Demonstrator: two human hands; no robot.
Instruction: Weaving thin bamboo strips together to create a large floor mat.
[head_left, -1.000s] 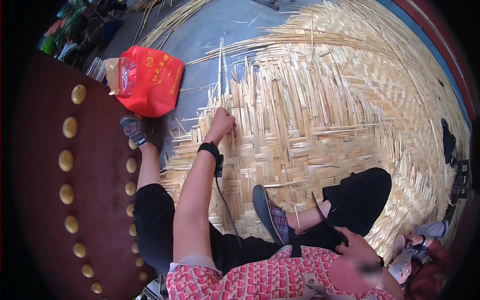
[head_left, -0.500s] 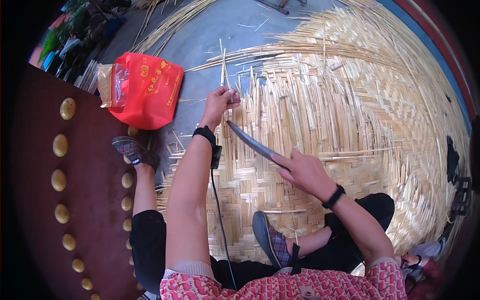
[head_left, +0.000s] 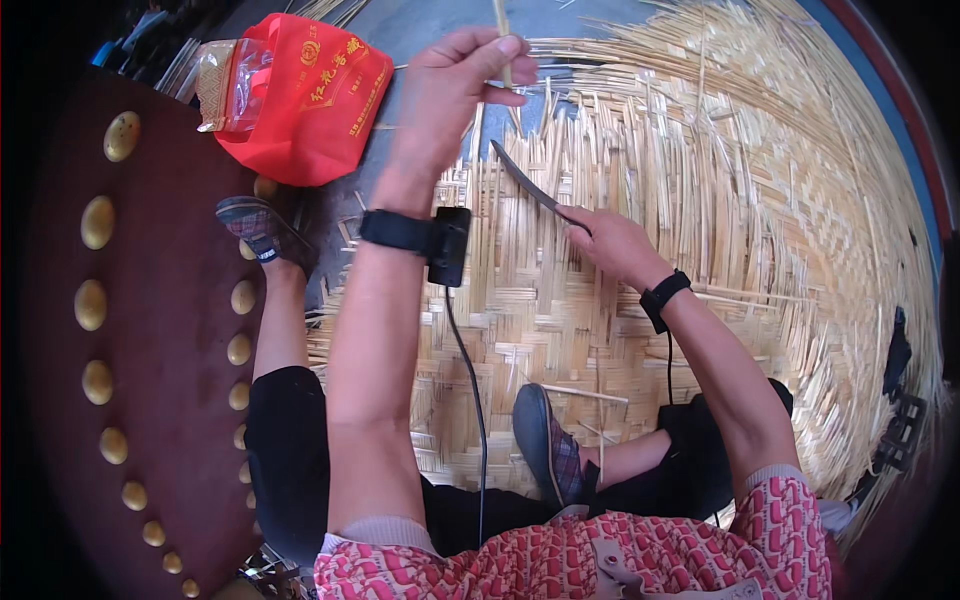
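Note:
My left hand (head_left: 465, 80) is raised at the top middle, its thumb and fingers pinched on a thin pale cane strip (head_left: 502, 18) that runs out past the upper edge. Below and to the right, my right hand (head_left: 615, 240) grips the handle of a long dark curved knife (head_left: 525, 182). The blade points up and left, over the loose strip ends. Beneath both hands spreads a large woven mat (head_left: 560, 310) of flat pale strips, with unwoven ends standing out along its far left part. Each wrist wears a black strap with a cable.
Left of my raised hand stands a red bag (head_left: 310, 105) with a clear-windowed package (head_left: 232, 85). Long loose canes (head_left: 620, 55) lie across the far side. My shod feet rest by the mat's left edge and on the mat. A dark red panel with gold studs (head_left: 97, 222) lines the left.
My left hand has risen up and toward me, lifting the strip. My right hand, with the knife, has shifted slightly farther away. The whole view has tilted a little.

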